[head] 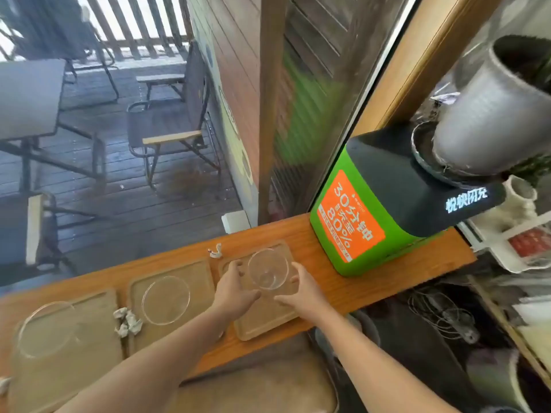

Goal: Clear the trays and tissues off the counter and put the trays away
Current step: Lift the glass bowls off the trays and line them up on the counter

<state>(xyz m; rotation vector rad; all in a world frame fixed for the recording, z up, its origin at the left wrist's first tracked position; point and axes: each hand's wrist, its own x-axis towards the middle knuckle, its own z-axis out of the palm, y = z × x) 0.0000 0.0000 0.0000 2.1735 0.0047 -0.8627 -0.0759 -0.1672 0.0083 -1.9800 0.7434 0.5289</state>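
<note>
Three wooden trays lie side by side on the orange counter (372, 287). The right tray (265, 320) carries a clear glass bowl (268, 269). My left hand (232, 290) grips that tray's left edge and my right hand (301, 290) grips its right edge, with the bowl between them. The middle tray (170, 269) holds a clear glass plate (165, 299). On the left tray (74, 347) rests another glass plate (44, 329). Crumpled white tissues (128, 321) lie between the left and middle trays. A small tissue scrap (216, 251) sits behind the right tray.
A green and black charging kiosk (366, 222) stands on the counter just right of the right tray. Beyond the counter are a wooden post (268, 114), a deck with folding chairs (167, 129) and a table (26, 96). Cluttered shelves (521, 234) stand at right.
</note>
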